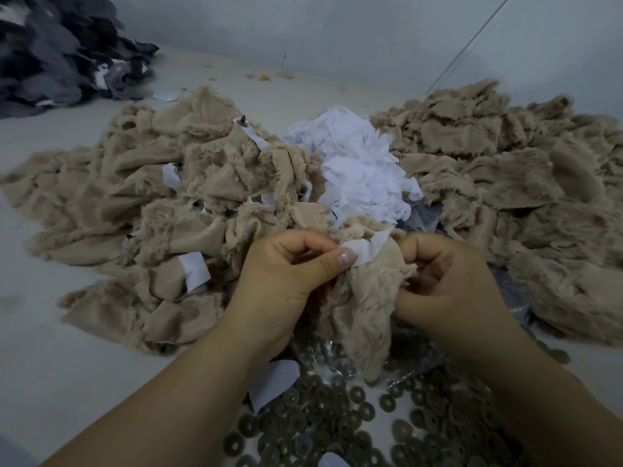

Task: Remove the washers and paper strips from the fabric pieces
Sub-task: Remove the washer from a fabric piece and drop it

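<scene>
A beige furry fabric piece [367, 298] is held between both hands: left hand [286, 281] pinches its white paper strip [365, 251], right hand [445, 284] grips the fabric. Loose washers [337, 419] and discarded strips [357, 170] lie near; the left pile [151, 210] seemingly remains unprocessed.

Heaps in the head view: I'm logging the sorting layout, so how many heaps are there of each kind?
beige fabric heaps: 2, one left, one right
white paper strip heap: 1
dark grey fabric heap: 1
washer heap: 1
Total: 5
</scene>
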The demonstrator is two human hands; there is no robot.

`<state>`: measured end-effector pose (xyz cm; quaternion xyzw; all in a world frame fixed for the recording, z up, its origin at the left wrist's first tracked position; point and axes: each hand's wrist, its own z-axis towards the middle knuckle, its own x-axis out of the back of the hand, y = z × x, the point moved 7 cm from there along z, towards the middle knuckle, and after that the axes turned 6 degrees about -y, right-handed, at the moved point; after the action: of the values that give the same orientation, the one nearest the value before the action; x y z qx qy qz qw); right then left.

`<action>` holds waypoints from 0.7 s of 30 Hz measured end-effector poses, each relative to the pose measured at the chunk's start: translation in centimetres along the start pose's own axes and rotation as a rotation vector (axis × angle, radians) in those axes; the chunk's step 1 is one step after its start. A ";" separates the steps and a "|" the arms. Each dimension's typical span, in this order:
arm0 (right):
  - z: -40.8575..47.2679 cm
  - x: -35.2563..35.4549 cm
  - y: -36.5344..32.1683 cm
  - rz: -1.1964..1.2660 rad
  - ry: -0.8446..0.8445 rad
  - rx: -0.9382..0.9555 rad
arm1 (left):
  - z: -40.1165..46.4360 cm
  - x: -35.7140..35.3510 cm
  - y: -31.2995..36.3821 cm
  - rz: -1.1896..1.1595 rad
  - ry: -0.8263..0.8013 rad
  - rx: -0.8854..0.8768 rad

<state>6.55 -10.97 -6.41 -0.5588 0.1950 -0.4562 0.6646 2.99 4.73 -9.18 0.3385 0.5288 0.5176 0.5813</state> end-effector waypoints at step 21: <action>-0.5 -0.5 -0.9 -0.176 0.149 0.043 | -0.3 -0.8 0.0 0.086 -0.039 0.002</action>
<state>5.56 -10.84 -5.87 -0.5241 0.1843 -0.5569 0.6175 2.79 3.87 -9.03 0.3716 0.5028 0.5347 0.5685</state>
